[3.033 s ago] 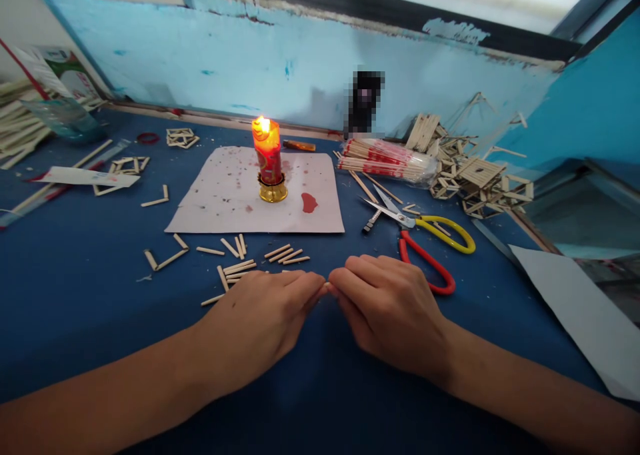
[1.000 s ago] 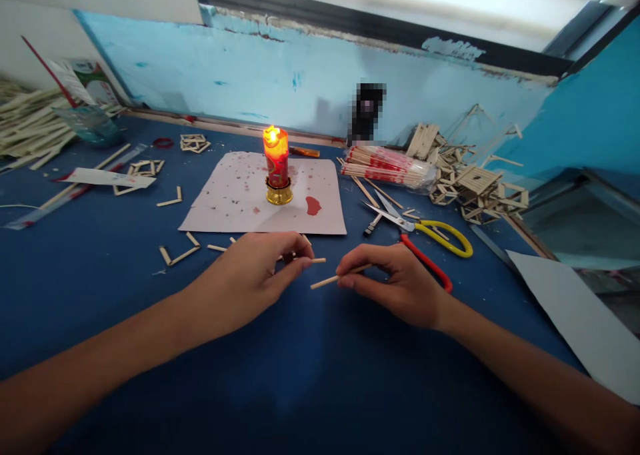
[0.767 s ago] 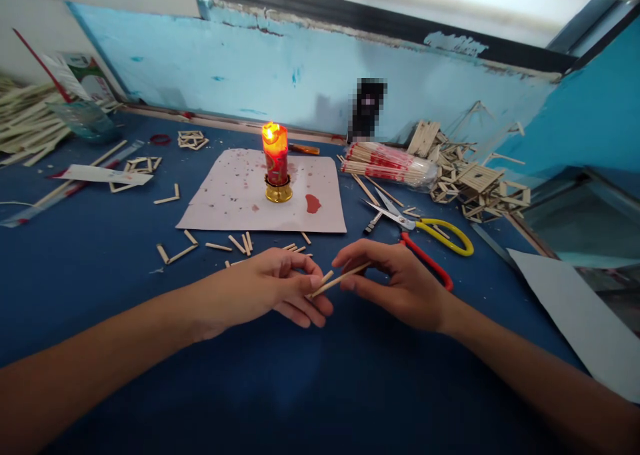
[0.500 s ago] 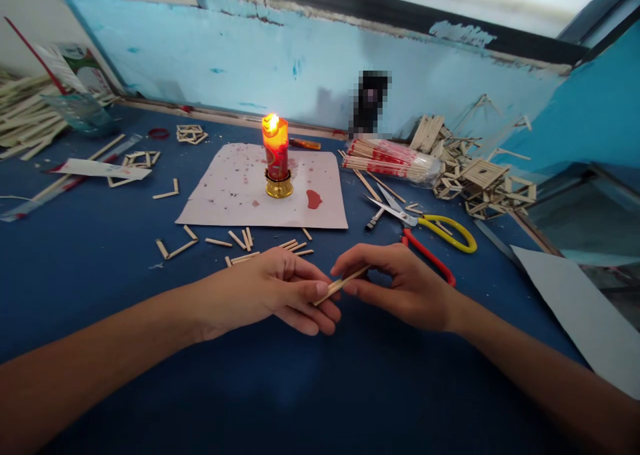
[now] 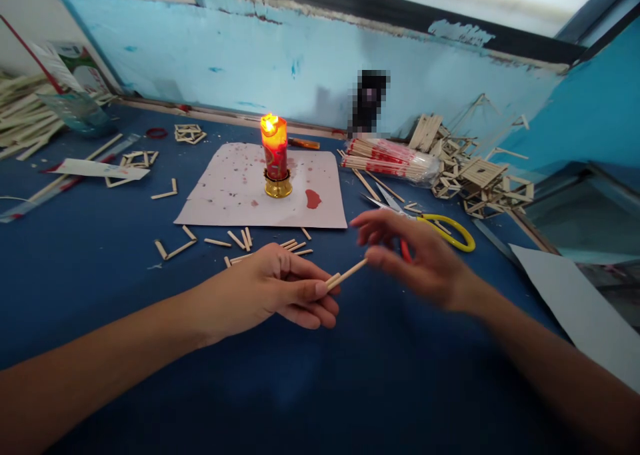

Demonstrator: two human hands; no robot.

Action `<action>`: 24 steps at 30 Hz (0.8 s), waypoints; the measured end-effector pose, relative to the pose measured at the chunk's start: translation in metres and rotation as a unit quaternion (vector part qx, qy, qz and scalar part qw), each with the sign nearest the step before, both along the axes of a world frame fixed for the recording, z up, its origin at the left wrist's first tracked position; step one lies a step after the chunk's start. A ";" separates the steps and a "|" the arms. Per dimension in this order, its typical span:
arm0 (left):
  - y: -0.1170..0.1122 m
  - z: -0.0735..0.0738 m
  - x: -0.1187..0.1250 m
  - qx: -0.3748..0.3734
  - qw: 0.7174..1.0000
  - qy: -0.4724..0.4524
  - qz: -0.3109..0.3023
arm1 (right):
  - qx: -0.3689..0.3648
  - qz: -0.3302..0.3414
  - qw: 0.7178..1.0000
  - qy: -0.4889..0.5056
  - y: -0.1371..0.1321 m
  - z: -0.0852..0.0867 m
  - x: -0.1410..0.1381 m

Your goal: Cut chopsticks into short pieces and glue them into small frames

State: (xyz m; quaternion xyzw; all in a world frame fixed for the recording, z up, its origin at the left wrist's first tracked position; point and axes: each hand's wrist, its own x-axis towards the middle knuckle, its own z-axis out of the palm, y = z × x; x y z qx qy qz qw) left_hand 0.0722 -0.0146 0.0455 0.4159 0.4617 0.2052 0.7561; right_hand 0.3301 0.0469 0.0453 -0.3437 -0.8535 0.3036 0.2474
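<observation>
Between thumb and fingers, my left hand (image 5: 295, 285) pinches two thin wooden sticks (image 5: 350, 271) side by side, one shorter than the other. My right hand (image 5: 415, 258) is slightly blurred, fingers apart, close to the far end of the longer stick and in front of the scissors (image 5: 453, 233) with one yellow and one red handle. Behind my left hand lie several short cut sticks (image 5: 237, 240) on the blue table. A lit red candle (image 5: 276, 158) in a gold holder stands on a white sheet (image 5: 215, 202) spotted with wax.
Stick frames (image 5: 487, 178) are piled at the right back beside a plastic pack of sticks (image 5: 383, 158). Loose sticks (image 5: 25, 115) and a glass cup (image 5: 77, 112) stand at the left. A grey-white sheet (image 5: 575, 308) lies at the right edge. A blue wall (image 5: 225, 62) closes the back.
My right hand has let go of the sticks and moved right and up, over the scissors. My left hand stays almost in place, still holding the sticks.
</observation>
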 end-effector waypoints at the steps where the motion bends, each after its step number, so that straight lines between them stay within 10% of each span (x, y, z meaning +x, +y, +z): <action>1: 0.000 0.002 -0.001 0.004 1.000 -0.003 0.003 | 0.058 -0.060 0.996 -0.042 0.010 0.004 0.010; 3: -0.001 0.003 -0.002 0.012 1.000 -0.011 0.000 | 0.106 -0.172 0.950 -0.238 0.031 0.011 0.036; 6: -0.001 0.003 -0.004 0.024 1.000 -0.016 -0.011 | -0.025 -0.185 0.890 -0.415 0.055 0.014 0.077; 24: -0.001 0.007 -0.006 0.179 0.980 0.053 -0.072 | -0.046 -0.281 0.882 -0.375 0.061 0.007 0.081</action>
